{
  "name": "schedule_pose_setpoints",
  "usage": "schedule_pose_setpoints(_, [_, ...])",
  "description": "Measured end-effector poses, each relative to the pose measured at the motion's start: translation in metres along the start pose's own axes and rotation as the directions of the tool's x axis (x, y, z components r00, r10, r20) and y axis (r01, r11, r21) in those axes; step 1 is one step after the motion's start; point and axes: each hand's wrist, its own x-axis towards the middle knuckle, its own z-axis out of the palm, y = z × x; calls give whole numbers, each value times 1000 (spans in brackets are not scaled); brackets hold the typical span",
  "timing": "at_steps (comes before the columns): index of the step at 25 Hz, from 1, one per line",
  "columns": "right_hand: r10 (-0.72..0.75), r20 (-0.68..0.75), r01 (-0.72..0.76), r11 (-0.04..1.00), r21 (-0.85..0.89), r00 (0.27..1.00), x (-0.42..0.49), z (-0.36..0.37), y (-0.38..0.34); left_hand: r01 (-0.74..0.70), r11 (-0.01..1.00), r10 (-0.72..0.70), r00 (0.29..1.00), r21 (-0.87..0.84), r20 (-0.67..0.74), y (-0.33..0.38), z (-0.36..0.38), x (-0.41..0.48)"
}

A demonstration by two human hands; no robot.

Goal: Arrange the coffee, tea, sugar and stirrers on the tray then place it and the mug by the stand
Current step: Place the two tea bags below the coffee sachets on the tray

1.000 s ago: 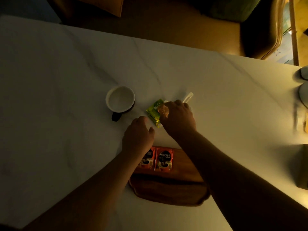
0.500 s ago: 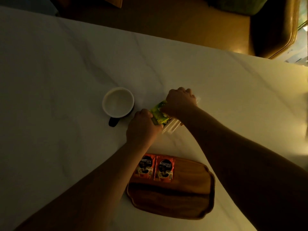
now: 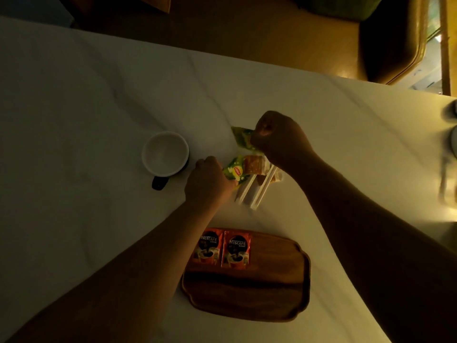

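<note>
A wooden tray (image 3: 272, 293) lies near the table's front edge with two red coffee sachets (image 3: 223, 250) side by side at its far left. Beyond it my left hand (image 3: 209, 181) pinches a green tea packet (image 3: 235, 172) low over the table. My right hand (image 3: 279, 139) holds a second green tea packet (image 3: 241, 137) a little higher and further back. Between the hands lie brown sugar packets (image 3: 254, 164) and two white wrapped stirrers (image 3: 252, 191). A white mug (image 3: 165, 153) with a dark handle stands left of my left hand.
The white marble table (image 3: 86, 120) stretches wide to the left and back. A leather chair (image 3: 395, 45) stands behind the far edge. Blurred pale objects (image 3: 452, 134) sit at the right edge.
The two hands have pulled apart, each with one green tea packet. The sugar packets and both stirrers, earlier covered, now show between them.
</note>
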Motion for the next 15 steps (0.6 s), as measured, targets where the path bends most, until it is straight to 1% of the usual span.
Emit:
schedule_pose_setpoints(2, [-9,-118,16,998,63,993,-9,-10,5,-16,999,16,1000,-31,-12,2,0,-1])
schedule_pose_setpoints(3, [11,-176,7,994,106,984,-15,-15,9,-20,997,19,1000,-72,-16,3,-1,-2])
schedule_pose_setpoints(5, [118,-248,-55,967,247,962,-27,-24,19,-15,985,14,1000,-172,-9,3,-2,-6])
schedule_pose_setpoints(6, [193,-245,-98,931,352,950,-35,-27,25,-14,977,13,1000,-211,-3,3,-3,-8])
schedule_pose_setpoints(7, [271,-210,-147,872,467,939,-44,-29,32,-14,974,14,1000,-224,-3,1,-4,-11])
schedule_pose_setpoints(9, [426,-72,-277,698,661,902,-70,-30,47,-6,968,-2,1000,-251,-32,-1,-8,-18])
schedule_pose_setpoints(11, [529,97,-403,501,766,843,-101,-27,59,-9,958,-11,998,-286,-68,-4,-13,-34])
schedule_pose_setpoints(12, [543,173,-448,427,786,822,-116,-25,66,-25,951,0,997,-307,-81,-6,-16,-45])
schedule_pose_setpoints(13, [539,239,-484,374,791,808,-131,-23,71,-46,942,17,996,-331,-92,-10,-18,-59])
schedule_pose_setpoints(15, [508,350,-551,324,769,787,-159,-15,77,-72,918,42,996,-391,-84,-26,-18,-92])
